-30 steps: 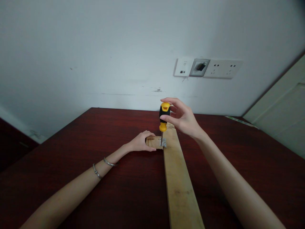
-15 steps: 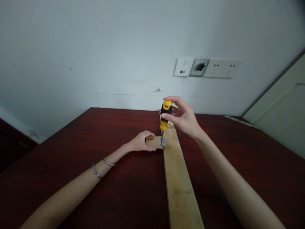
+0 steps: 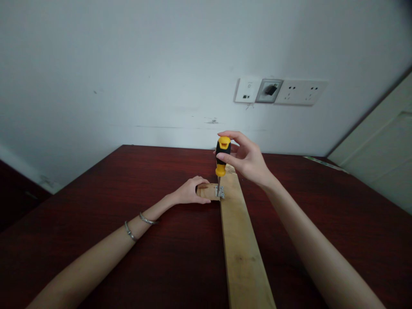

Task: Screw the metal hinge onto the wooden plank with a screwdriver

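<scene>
My right hand [image 3: 243, 155] is closed around the handle of a yellow and black screwdriver [image 3: 223, 150], which stands nearly upright. Its shaft points down to a small metal hinge [image 3: 222, 192] lying across the seam between two pieces of wood. The tip is too small to see clearly at the hinge. Fingers and thumb of my left hand [image 3: 192, 191] grip a short wood block [image 3: 206, 192] from its left end. That block butts against the left side of a long wooden plank [image 3: 243, 240], which runs from the table's back toward me.
All of this rests on a dark red wooden table [image 3: 154, 253] against a white wall. Sockets and a switch plate [image 3: 299, 92] are on the wall above. A thin patterned strip [image 3: 325, 164] lies at the back right, near a pale door [image 3: 386, 141].
The screwdriver handle has shifted slightly left along with my right hand's fingers. My left hand, the block and the plank stay where they were.
</scene>
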`<action>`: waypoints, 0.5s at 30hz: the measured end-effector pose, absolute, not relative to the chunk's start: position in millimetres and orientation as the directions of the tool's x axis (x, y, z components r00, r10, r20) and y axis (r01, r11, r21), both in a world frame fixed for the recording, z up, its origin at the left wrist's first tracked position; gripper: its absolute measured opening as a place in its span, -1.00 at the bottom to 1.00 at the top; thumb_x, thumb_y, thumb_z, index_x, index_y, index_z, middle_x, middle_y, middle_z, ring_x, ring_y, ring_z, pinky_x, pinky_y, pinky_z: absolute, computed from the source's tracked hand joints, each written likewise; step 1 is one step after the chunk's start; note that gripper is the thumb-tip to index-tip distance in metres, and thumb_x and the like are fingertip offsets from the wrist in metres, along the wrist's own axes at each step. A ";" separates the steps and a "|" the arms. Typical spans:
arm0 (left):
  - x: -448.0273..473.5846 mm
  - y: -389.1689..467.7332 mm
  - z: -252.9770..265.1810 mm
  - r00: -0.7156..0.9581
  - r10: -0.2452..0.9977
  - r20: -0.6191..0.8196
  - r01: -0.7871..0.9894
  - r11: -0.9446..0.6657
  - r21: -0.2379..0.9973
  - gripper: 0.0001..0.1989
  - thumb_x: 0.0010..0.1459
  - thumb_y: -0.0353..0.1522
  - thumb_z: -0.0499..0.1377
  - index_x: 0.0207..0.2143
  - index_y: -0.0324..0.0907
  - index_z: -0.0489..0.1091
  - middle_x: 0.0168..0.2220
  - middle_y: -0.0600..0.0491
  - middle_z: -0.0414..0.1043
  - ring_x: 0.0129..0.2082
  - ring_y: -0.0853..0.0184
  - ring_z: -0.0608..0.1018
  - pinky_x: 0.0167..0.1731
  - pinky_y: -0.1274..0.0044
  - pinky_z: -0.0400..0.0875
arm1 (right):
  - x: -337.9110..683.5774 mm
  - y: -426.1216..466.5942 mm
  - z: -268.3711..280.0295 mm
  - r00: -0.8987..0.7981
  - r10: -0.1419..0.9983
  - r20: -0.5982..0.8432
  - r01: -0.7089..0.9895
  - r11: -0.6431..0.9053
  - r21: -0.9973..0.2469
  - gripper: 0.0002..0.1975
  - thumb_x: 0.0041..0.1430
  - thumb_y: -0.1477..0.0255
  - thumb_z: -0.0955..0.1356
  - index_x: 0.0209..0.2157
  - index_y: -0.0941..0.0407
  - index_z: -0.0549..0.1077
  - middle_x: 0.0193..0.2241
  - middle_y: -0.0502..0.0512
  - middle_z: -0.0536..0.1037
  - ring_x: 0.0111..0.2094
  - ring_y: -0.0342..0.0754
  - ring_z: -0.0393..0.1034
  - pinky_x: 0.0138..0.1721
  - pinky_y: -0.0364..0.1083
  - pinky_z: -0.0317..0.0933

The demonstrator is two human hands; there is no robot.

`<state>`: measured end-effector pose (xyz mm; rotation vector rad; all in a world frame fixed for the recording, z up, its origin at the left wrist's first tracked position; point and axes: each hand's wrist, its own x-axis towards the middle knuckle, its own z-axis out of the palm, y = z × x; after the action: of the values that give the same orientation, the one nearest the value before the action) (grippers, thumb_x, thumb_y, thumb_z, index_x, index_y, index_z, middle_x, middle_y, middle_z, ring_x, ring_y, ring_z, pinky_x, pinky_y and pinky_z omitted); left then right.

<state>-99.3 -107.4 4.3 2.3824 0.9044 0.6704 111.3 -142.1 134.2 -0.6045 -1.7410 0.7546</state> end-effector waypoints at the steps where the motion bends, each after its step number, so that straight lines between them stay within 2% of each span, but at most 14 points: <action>1: -99.3 -107.4 4.5 0.660 0.703 0.267 0.456 -0.656 0.601 -0.40 -0.11 -0.10 0.36 -0.05 -0.22 0.39 -0.16 -0.03 0.41 -0.18 0.23 0.47 -0.12 0.39 0.37 | 111.5 -142.5 134.5 -0.287 0.722 0.630 0.023 0.662 -0.749 -0.63 0.04 0.38 0.44 -0.07 -0.02 0.39 -0.03 0.04 0.38 -0.20 -0.08 0.42 -0.17 -0.02 0.41; 4: -99.1 -107.8 5.0 0.661 0.701 0.267 0.455 -0.657 0.601 -0.39 -0.12 -0.09 0.36 -0.05 -0.22 0.39 -0.16 -0.04 0.41 -0.17 0.22 0.47 -0.11 0.39 0.36 | 111.8 -143.2 135.3 -0.301 0.716 0.629 0.016 0.664 -0.748 -0.64 0.07 0.39 0.42 -0.05 0.00 0.39 -0.04 0.06 0.41 -0.17 -0.07 0.43 -0.14 -0.01 0.40; 10: -98.8 -109.7 6.8 0.643 0.725 0.246 0.472 -0.628 0.618 -0.39 -0.14 -0.11 0.38 -0.05 -0.19 0.39 -0.14 -0.03 0.40 -0.17 0.22 0.47 -0.10 0.37 0.37 | 111.1 -144.3 136.5 -0.321 0.713 0.624 0.073 0.675 -0.734 -0.55 0.00 0.34 0.47 -0.03 0.02 0.43 -0.17 0.05 0.52 -0.11 -0.02 0.42 -0.11 -0.01 0.38; 15: -98.8 -109.5 6.7 0.641 0.724 0.255 0.465 -0.631 0.621 -0.38 -0.14 -0.13 0.39 -0.04 -0.21 0.39 -0.15 -0.04 0.40 -0.18 0.22 0.47 -0.11 0.36 0.38 | 116.7 -149.9 142.3 -0.382 0.700 0.604 0.155 0.693 -0.704 -0.58 0.13 0.37 0.37 0.05 0.01 0.42 -0.08 0.07 0.50 -0.13 -0.04 0.41 -0.12 0.00 0.37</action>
<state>-98.8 -109.5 6.7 2.3521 0.9281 0.6756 116.7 -149.9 142.3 -0.6655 -1.9048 0.6840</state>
